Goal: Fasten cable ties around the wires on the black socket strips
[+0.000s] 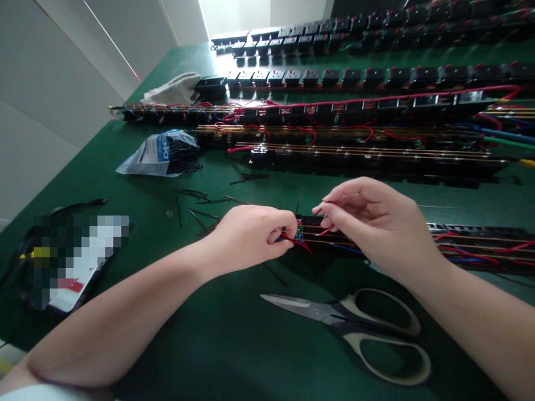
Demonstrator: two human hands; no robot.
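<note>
My left hand [256, 233] is closed in a pinch at the left end of a power strip [330, 243], on a small bundle of red and blue wires [301, 238]. A thin black tie stands up beside those fingertips. Just to the right, my right hand [371, 223] hovers over the strip. Its thumb and index finger pinch a thin dark strip [319, 210], mostly hidden by the fingertips. Long copper bars and loose wires run along the strip's open back. Scissors [330, 313] lie partly open on the table in front of my hands.
Loose black cable ties [203, 214] are scattered left of the strip on the green table [188, 345]. Behind them sits a plastic bag of ties [161, 153]. More wired strips [355, 131] fill the back, near a white cloth [173, 89]. A blurred-out object [87, 262] lies left.
</note>
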